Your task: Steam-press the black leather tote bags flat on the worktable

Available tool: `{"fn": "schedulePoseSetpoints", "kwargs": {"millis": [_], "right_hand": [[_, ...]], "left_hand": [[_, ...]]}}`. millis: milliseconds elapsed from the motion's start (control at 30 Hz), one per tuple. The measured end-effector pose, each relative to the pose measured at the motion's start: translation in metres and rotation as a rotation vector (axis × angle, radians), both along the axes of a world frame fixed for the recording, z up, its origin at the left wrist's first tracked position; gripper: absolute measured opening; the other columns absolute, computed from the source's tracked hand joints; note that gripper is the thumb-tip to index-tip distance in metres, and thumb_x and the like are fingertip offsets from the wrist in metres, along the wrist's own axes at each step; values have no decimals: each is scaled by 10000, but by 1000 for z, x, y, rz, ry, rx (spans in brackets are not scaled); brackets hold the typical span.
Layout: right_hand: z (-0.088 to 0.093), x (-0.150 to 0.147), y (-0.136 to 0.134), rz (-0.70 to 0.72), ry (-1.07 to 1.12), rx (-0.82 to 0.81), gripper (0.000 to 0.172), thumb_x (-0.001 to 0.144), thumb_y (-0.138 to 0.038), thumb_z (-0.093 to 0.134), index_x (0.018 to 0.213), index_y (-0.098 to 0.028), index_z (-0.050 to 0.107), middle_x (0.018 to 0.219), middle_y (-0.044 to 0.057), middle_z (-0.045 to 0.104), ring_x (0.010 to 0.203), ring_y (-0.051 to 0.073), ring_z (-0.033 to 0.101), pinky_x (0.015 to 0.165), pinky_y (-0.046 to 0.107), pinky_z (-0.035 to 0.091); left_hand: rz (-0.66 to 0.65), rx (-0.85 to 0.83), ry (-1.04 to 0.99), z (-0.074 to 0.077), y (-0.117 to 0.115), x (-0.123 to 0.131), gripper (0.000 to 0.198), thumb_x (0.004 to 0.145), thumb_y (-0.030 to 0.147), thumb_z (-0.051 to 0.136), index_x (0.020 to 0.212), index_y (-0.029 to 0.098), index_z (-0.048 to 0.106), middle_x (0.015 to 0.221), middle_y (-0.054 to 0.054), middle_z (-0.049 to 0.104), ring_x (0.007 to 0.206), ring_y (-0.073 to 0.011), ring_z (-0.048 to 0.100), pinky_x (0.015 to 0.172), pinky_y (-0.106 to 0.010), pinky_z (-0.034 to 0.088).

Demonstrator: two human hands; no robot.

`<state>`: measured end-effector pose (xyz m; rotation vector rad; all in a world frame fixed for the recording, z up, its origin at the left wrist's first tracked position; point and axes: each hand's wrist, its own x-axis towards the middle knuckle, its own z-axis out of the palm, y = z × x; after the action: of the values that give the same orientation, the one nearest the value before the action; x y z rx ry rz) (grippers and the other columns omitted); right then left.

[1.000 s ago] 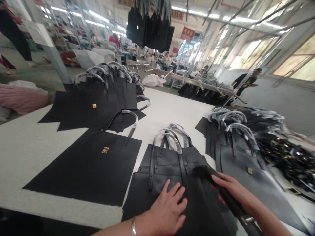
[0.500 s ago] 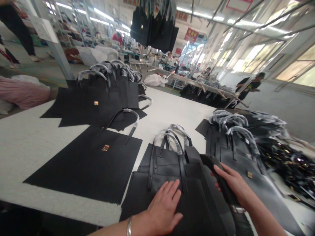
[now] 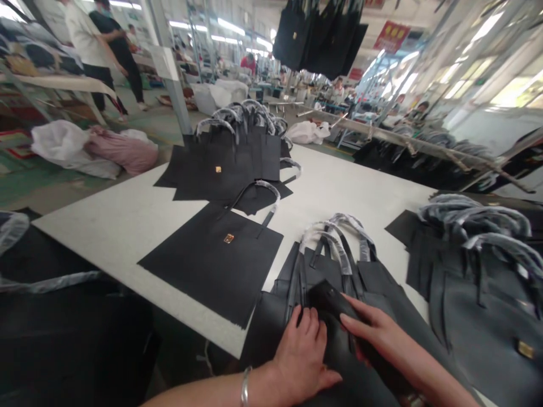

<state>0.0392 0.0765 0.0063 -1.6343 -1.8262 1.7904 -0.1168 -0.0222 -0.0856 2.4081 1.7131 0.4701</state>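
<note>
Tote bag: black, smooth, leather-like, lying flat on the white desk directly under both hands. Straps run up its front face to two looped handles wrapped in clear film, which lie beyond the fingertips.

Left hand: palm down, fingers extended and close together, pressed flat on the bag face. One metal bracelet sits on the wrist.

Right hand: closed around one dark handheld tool. The tool's blunt end lies on the bag just beyond the left fingertips. Its type cannot be determined.

Left of the left hand: one flat black bag carrying one gold clasp and one film-wrapped handle loop.

Beyond that, well apart from both hands: a far pile of bags, overlapped, showing one gold clasp. The bag count cannot be determined.

Right of the right hand: a near pile of bags, with at least three wrapped handle loops and one gold clasp in view.
</note>
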Motion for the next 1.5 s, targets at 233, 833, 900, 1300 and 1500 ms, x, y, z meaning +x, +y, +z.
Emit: {"fn": "schedulePoseSetpoints", "kwargs": {"millis": [233,833,900,1300,1500], "right_hand": [[7,-28,17,55,42,-141,604,815,-438,612,1358,-223,458,729,-14,641,407,113,574,364,202,426],[18,-14,10,-30,-36,-30,661,790,-454,631,1368,-191,448,617,-24,642,418,144,569,380,226,441],[15,-14,0,30,-25,-97,653,805,-438,623,1374,-179,437,626,-21,644,397,131,557,369,218,431],[22,-43,12,169,29,-219,362,806,-425,617,1090,-200,611,634,-44,576,364,98,529,348,200,422],[21,-53,21,4,4,88,503,808,-412,611,1264,-213,535,632,-27,607,408,132,556,369,222,427]], "left_hand": [[-35,-25,14,5,-3,0,805,853,672,364,1312,17,452,1340,-254,458,1273,-354,365,1088,-511,161],[-4,-13,-9,-2,-17,5,783,838,708,337,1311,92,435,1302,-250,463,1227,-375,384,1024,-558,187],[-14,-21,-17,-4,-17,6,786,841,698,341,1314,78,437,1312,-258,457,1245,-382,370,1035,-563,173],[-28,-105,-47,7,-18,4,790,859,676,304,1362,77,412,1426,-266,328,1344,-406,247,1086,-569,127],[-22,-103,-14,2,-7,4,806,839,694,325,1344,76,442,1433,-277,311,1345,-415,246,1086,-583,106]]}}
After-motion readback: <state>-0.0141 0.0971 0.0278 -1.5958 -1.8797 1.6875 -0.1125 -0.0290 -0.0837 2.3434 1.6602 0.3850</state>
